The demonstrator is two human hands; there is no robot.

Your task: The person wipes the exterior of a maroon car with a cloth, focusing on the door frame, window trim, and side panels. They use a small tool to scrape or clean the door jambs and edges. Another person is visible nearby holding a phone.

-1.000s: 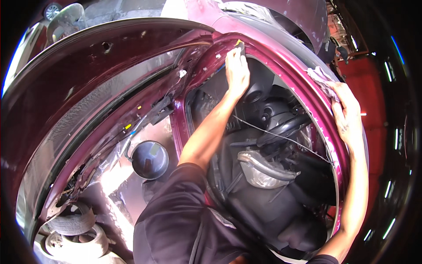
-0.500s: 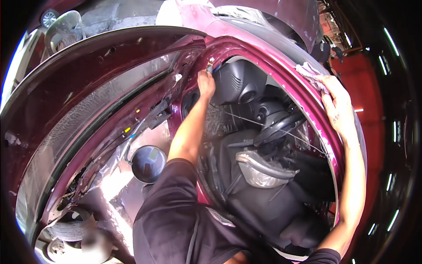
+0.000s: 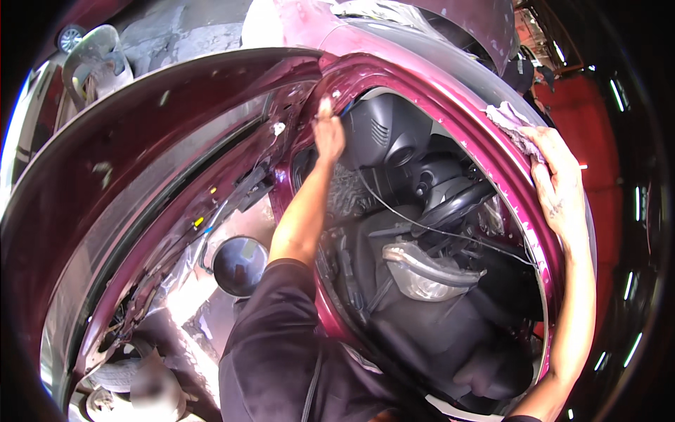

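Note:
My right hand is closed on a crumpled, pale purple-grey cloth and rests against the outer edge of the car's roof rail. My left hand reaches to the front corner of the maroon door frame, beside the dashboard end. Its fingers are drawn together and slightly smeared by motion; what they hold, if anything, cannot be made out. Left of that arm the maroon car door stands wide open, its inner side bare of trim.
Inside the car are a black dashboard, a steering wheel and a loose clear headlamp lying by the seat. A thin cable crosses the opening. Below the door stands a dark bucket, with a tyre nearby.
My left hand has shifted slightly at the frame corner, and the small grey piece at its fingertips no longer shows. The right hand and cloth sit slightly further right in the picture.

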